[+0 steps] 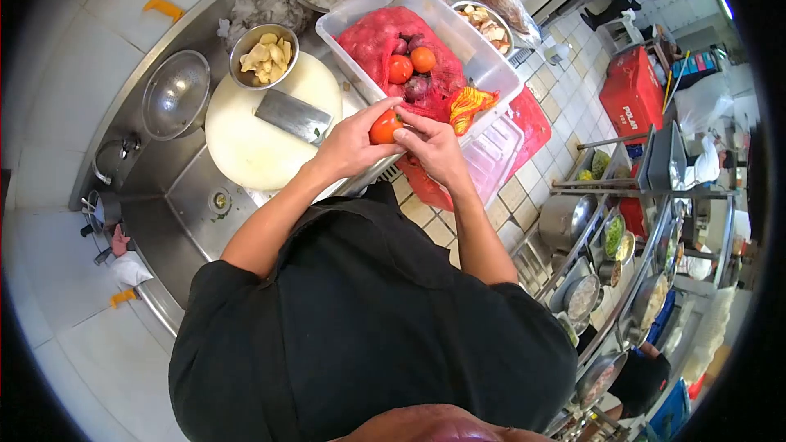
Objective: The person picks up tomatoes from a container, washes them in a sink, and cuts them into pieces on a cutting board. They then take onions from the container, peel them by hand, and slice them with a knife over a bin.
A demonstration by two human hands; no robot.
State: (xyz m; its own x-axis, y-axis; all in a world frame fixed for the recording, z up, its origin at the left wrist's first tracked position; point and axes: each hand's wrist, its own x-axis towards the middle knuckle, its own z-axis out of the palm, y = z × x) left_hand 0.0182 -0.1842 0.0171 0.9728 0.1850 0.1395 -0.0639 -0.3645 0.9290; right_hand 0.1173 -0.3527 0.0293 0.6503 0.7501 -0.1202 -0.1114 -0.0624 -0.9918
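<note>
Between my two hands is a red tomato [383,128], held in front of a clear plastic tub. My left hand [352,144] wraps around its left side, and the fingers of my right hand [434,146] pinch it from the right. Inside the tub [493,74] lies a red mesh bag [368,37] with two more tomatoes [422,59] and several red onions [417,88] on it. Left of my hands, a cleaver [293,116] rests on a round white cutting board [233,143]. A metal bowl of sliced pale pieces [265,57] stands on the board's far edge.
A steel sink [192,200] lies to the left, with a metal colander [176,94] beside the board. Behind the tub is a bowl of cut pieces [491,24]. On the right, metal shelving [647,193] carries several bowls and pots. Other people work farther off, near a red cooler [630,94].
</note>
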